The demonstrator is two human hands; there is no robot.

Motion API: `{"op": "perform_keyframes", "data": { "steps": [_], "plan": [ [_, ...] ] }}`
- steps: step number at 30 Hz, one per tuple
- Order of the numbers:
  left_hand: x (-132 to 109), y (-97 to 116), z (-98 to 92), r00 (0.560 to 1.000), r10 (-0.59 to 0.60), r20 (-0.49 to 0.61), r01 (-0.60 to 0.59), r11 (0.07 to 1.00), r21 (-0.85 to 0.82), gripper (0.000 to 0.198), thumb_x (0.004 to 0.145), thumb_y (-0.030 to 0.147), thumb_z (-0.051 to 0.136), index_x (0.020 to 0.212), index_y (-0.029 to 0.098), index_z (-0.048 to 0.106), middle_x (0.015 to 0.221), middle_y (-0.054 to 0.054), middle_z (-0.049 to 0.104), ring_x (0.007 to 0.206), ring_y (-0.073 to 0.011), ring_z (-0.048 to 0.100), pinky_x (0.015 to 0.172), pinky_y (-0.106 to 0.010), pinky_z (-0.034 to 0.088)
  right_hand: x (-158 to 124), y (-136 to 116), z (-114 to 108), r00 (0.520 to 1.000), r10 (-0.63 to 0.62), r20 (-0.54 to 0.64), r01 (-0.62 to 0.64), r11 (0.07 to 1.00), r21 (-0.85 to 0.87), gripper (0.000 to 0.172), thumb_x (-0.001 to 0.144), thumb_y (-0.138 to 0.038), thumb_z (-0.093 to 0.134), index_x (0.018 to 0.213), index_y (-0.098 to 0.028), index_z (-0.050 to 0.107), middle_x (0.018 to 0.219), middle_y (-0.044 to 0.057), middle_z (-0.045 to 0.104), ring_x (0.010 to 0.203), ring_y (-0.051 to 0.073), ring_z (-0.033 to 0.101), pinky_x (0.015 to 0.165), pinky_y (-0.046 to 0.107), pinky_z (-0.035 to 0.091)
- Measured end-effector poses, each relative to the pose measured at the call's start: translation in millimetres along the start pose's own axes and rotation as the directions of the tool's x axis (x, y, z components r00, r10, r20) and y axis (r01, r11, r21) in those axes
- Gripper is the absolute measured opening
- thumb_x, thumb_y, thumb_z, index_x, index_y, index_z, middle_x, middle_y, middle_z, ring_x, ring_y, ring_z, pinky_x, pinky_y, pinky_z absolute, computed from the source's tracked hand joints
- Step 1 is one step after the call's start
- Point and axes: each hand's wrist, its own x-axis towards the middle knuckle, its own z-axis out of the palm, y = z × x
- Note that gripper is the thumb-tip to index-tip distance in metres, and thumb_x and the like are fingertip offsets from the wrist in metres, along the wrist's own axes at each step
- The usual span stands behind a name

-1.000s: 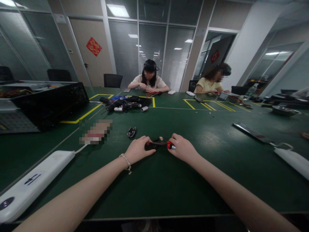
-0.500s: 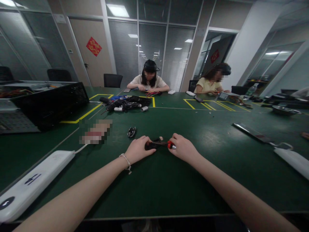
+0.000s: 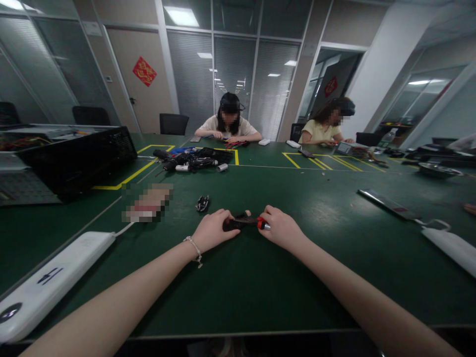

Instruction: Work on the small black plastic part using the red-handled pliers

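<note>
My left hand [image 3: 212,230], with a bracelet at the wrist, is closed around a small black part [image 3: 232,226] low over the table; its exact kind is unclear. Between finger and thumb, my right hand [image 3: 284,228] grips a small red-and-silver tool [image 3: 264,224]. The tool's thin dark end reaches left to the black part and seems to touch it. A small pale piece [image 3: 248,213] shows just behind. Farther back on the left lies a small black-and-silver part [image 3: 203,203], apart from both hands.
A white power bank [image 3: 59,282] with a cable lies left, another [image 3: 449,248] right, cabled to a phone [image 3: 388,204]. A pile of black parts and tools [image 3: 193,158] sits ahead. A black computer case [image 3: 78,161] stands left. Two people sit across the green table [image 3: 238,302].
My right hand and the red tool have shifted very slightly left, toward the black part. My left hand stays in place.
</note>
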Motion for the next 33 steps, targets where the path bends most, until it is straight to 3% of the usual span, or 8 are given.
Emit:
{"op": "perform_keyframes", "data": {
  "steps": [33],
  "plan": [
    [0.7,-2.3,1.4,1.0,-0.002,0.0,0.002,1.0,0.002,0.029,0.071,0.046,0.056,0.083,0.02,0.054,0.084,-0.001,0.055,0.072,-0.0171,0.055,0.061,-0.027,0.04,0.4,-2.6,-0.4,1.0,0.01,0.002,-0.01,1.0,0.019,0.022,0.074,-0.031,0.051,0.09,-0.017,0.059,0.095,0.007,0.053,0.082,0.016,0.051,0.069,0.025,0.044]
  ]
}}
